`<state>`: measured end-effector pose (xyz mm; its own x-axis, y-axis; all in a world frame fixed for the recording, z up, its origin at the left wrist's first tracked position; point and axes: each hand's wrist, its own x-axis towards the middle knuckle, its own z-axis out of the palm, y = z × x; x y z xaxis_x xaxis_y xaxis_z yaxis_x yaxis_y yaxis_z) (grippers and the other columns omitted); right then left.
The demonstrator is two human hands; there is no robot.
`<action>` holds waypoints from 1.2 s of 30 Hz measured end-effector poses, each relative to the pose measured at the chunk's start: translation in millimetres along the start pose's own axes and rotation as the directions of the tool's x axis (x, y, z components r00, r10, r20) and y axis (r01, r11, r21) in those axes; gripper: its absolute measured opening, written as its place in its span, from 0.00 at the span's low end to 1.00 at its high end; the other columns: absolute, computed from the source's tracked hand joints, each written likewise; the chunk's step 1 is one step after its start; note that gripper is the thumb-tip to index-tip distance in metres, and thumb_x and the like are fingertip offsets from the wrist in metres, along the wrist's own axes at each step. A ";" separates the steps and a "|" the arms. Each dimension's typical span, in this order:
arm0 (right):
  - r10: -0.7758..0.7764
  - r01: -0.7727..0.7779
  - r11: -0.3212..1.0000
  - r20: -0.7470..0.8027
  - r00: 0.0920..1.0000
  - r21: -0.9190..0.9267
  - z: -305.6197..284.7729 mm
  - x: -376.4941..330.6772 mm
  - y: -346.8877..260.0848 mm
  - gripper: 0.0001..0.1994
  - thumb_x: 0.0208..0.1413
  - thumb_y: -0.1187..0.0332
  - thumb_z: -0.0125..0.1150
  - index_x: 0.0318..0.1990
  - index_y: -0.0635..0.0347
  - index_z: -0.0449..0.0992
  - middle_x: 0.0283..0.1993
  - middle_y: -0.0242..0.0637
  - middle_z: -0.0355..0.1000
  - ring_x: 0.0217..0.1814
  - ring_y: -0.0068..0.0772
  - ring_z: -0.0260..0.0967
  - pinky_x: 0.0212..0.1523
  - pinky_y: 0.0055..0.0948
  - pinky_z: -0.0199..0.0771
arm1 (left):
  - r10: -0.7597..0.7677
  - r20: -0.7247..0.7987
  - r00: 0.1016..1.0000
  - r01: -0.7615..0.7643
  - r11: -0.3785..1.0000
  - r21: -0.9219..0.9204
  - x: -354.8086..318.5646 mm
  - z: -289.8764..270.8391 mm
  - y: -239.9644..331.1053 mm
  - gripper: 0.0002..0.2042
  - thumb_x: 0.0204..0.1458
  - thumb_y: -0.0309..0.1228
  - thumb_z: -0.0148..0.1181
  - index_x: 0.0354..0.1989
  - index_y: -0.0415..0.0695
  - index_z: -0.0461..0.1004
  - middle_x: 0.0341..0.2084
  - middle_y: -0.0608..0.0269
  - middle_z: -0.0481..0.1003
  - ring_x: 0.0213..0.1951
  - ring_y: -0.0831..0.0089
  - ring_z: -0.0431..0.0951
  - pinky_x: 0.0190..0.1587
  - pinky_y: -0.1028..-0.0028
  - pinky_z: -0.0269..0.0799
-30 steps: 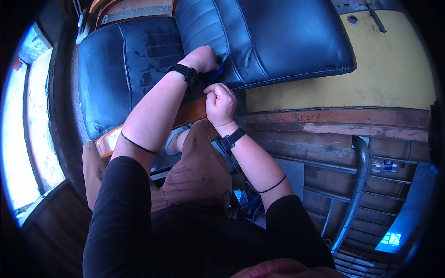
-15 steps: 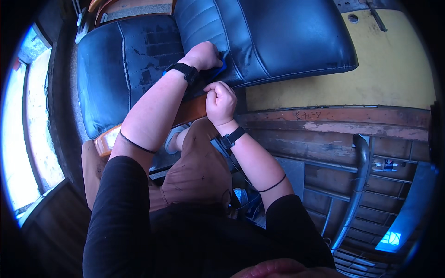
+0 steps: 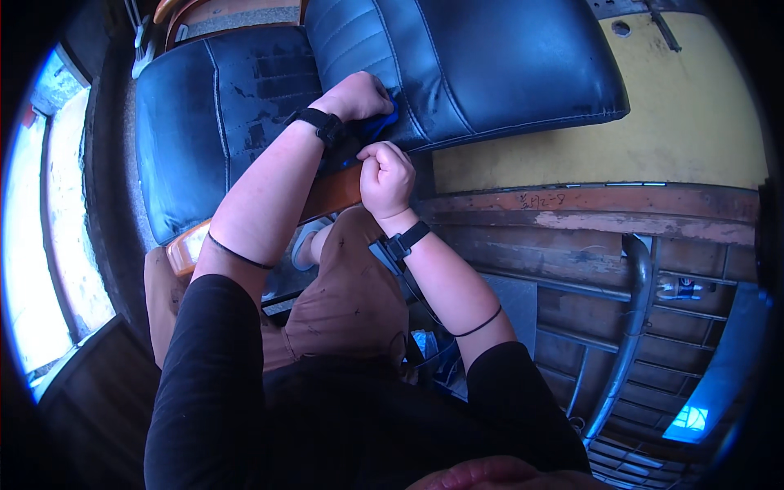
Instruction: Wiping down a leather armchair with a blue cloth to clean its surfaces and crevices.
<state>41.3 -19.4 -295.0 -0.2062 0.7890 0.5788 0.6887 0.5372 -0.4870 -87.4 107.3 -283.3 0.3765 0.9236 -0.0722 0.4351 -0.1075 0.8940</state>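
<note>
A dark padded chair stands in front of me, with a seat cushion (image 3: 175,131) on the left and a stitched backrest (image 3: 523,73) on the right. My left hand (image 3: 356,96) is closed on a blue cloth (image 3: 380,124), pressed near the crease between seat and backrest. Most of the cloth is hidden beneath the hand. Just below it, my right hand (image 3: 387,178) is curled into a fist beside the lower edge of the backrest and the end of the wooden rail (image 3: 339,193). What its fingers hold, if anything, is hidden. Dark wet-looking patches mark the seat.
A yellow board (image 3: 588,155) lies to the right, bordered by a worn wooden beam (image 3: 604,208). Below that is a rack of metal tubes (image 3: 633,327) with a plastic bottle (image 3: 684,288) among them. A bright opening (image 3: 65,220) is at far left.
More of the blue cloth shows below my left hand, and a bit of blue appears near my right fingertips. Both hands have stayed almost in place.
</note>
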 end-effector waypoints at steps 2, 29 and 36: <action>0.006 -0.006 1.000 -0.004 1.000 0.000 0.9 -0.8 0.0 0.06 0.50 0.80 0.53 0.26 0.62 0.75 0.29 0.41 0.76 0.32 0.47 0.75 0.36 0.36 0.74 | -0.042 -0.018 0.999 0.040 0.994 -0.098 3.0 0.5 -2.2 0.17 0.44 0.40 0.70 0.40 0.43 0.84 0.38 0.49 0.82 0.41 0.57 0.82 0.49 0.68 0.75; 0.010 -0.010 1.000 -0.005 1.000 0.002 0.8 0.4 -1.2 0.06 0.49 0.80 0.52 0.26 0.62 0.75 0.28 0.42 0.75 0.32 0.46 0.75 0.35 0.37 0.74 | -0.069 0.012 0.998 0.065 0.981 0.181 3.1 3.2 1.2 0.19 0.46 0.45 0.70 0.40 0.43 0.84 0.39 0.47 0.81 0.44 0.52 0.80 0.52 0.65 0.74; 0.006 -0.006 1.000 -0.001 1.000 0.012 1.1 -0.9 1.9 0.06 0.50 0.80 0.52 0.26 0.62 0.75 0.28 0.42 0.75 0.32 0.47 0.75 0.35 0.36 0.75 | -0.032 -0.009 0.999 0.033 0.960 0.279 6.8 5.9 -8.4 0.17 0.46 0.41 0.70 0.38 0.42 0.84 0.36 0.47 0.81 0.40 0.53 0.81 0.48 0.65 0.75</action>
<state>42.0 -18.8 -297.2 -0.2013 0.7916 0.5770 0.6812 0.5364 -0.4982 -83.7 112.3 -293.8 0.3551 0.9298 -0.0967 0.6582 -0.1753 0.7321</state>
